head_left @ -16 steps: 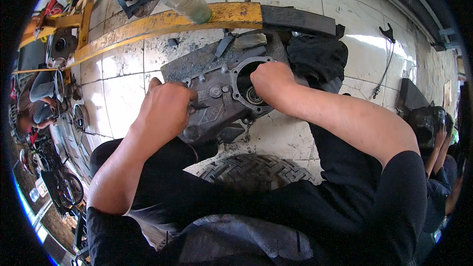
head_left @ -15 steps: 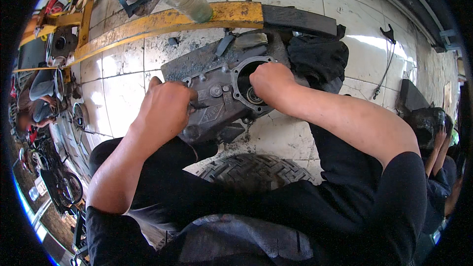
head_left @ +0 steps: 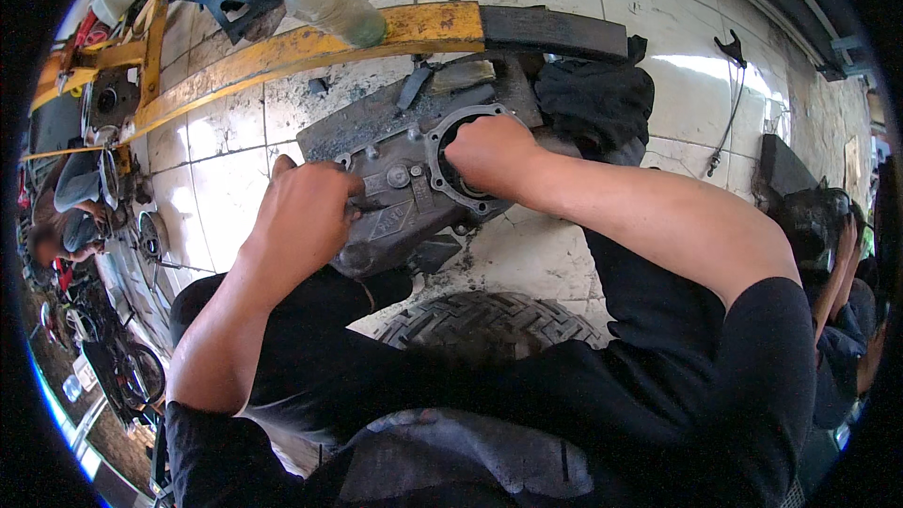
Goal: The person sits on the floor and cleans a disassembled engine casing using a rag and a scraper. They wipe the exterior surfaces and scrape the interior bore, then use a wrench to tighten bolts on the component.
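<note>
A grey metal gear casing (head_left: 400,212), dirty and tilted, lies in front of my knees on a dark slab (head_left: 324,132). My left hand (head_left: 306,212) is closed around the casing's left end, its thumb raised and its fingertips mostly hidden. At the right of the casing is a round bolted flange (head_left: 440,169) with a dark opening. My right hand (head_left: 489,152) reaches into this opening with curled fingers. Whatever those fingers grip is out of sight, and the hand covers most of the inside.
Beyond the casing runs a yellow-and-black beam (head_left: 423,26) with a plastic bottle (head_left: 334,7) beside it. Black cloth (head_left: 597,99) lies right of the casing. A knobbly tyre (head_left: 494,325) sits between my legs. Other people (head_left: 75,198) are at the far left and right.
My right hand has moved left and deeper over the round opening, hiding the bearing that showed inside. My left hand keeps its hold; the whole view has shifted slightly.
</note>
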`<action>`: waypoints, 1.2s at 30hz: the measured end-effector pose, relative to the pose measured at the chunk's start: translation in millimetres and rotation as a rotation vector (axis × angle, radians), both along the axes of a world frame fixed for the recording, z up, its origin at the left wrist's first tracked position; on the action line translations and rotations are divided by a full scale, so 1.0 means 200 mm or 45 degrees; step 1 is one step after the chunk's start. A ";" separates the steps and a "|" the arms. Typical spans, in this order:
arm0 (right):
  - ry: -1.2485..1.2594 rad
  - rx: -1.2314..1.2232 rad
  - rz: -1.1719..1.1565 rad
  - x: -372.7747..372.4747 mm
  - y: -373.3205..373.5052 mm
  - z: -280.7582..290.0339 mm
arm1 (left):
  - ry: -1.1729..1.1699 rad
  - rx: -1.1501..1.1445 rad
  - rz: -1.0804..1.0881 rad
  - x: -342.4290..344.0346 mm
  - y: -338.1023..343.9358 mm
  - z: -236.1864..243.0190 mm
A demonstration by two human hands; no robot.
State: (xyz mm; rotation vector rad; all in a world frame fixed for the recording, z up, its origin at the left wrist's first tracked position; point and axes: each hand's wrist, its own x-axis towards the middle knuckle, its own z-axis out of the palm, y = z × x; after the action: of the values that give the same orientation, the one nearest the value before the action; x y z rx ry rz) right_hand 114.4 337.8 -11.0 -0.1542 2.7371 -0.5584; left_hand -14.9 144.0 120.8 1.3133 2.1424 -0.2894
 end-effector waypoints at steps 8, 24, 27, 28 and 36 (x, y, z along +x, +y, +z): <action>-0.028 0.193 0.014 -0.04 0.08 0.03 | 0.010 0.036 -0.011 -0.02 -0.01 -0.01; -0.454 0.281 0.127 -0.08 0.12 0.08 | -0.014 -0.033 -0.013 0.01 0.00 0.00; -0.467 0.256 0.096 -0.10 0.12 0.09 | 0.009 -0.022 -0.029 0.01 -0.01 -0.01; -0.408 0.235 0.061 -0.09 0.12 0.08 | 0.018 -0.010 -0.037 0.01 -0.02 -0.01; -0.176 0.101 -0.020 0.02 0.05 0.03 | -0.008 -0.006 -0.018 0.00 0.00 -0.01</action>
State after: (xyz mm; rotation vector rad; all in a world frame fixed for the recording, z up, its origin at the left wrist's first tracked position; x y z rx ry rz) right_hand 118.7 347.9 -5.4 -0.0715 2.6232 -0.4468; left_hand -14.2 144.8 118.0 1.3258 2.1269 -0.2959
